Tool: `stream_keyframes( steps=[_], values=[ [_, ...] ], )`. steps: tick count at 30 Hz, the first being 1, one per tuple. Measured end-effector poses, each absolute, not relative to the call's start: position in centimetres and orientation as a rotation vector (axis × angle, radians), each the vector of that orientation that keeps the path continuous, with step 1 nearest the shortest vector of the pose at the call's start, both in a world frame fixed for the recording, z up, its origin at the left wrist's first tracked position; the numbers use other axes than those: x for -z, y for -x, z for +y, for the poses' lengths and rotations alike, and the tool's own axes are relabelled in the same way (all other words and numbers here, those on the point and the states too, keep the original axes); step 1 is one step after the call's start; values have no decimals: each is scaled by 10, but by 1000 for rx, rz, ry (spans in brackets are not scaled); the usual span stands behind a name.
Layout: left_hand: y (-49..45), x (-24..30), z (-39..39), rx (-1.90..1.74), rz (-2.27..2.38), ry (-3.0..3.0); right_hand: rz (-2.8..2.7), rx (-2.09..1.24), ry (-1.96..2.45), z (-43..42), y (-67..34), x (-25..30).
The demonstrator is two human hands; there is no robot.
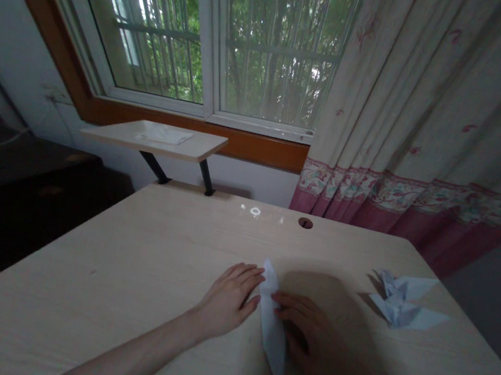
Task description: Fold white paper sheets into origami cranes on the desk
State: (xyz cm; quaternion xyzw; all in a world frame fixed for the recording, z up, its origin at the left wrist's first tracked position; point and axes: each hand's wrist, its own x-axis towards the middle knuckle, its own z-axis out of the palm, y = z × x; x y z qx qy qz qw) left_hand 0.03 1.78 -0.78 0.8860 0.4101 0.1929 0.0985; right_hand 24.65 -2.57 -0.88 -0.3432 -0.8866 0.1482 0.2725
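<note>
- Folded paper (273, 337): white, long and narrow, pointed at both ends. It lies flat on the pale wooden surface (123, 269), near the front edge and a little right of centre. The far tip points toward the window and the near tip toward the person.
- Left hand (228, 301): palm down and spread flat on the surface, fingers extended and close together. The fingertips touch the left edge of the paper's far half. It grips nothing.
- Right hand (309, 339): palm down on the other side of the paper, fingers stretched toward it. The fingertips rest on its right edge about midway along. It is in shadow, and nothing looks pinched or lifted. Whether the thumb is tucked under, I cannot tell.
- The paper sits between the two hands, pressed from both sides.
- Paper birds (405, 301): two white folded figures, one just behind the other and touching or nearly so. They sit on the surface well to the right of the right hand, near the right edge.
- Round hole (305, 223): cut into the surface near its far edge.
- Small shelf (158, 138): pale top on dark brackets, behind the surface and under the window sill.
- Window (236, 39): white frame with bars outside and green trees beyond.
- Curtain (435, 103): cream with a pink patterned band low down, hanging at right.
- Dark cabinet (17, 188): stands to the left, lower than the surface.
</note>
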Motion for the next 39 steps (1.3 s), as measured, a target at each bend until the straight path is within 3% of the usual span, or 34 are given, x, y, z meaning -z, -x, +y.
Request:
stream_keyframes(
  steps=[27,39],
  values=[
    [2,-7,10,-632,710,-2667,-2310,-493,1078,-23,-247,20],
    [-1,-6,8,-682,640,-2711,-2299,-358,1131,-25,-245,22]
  ],
)
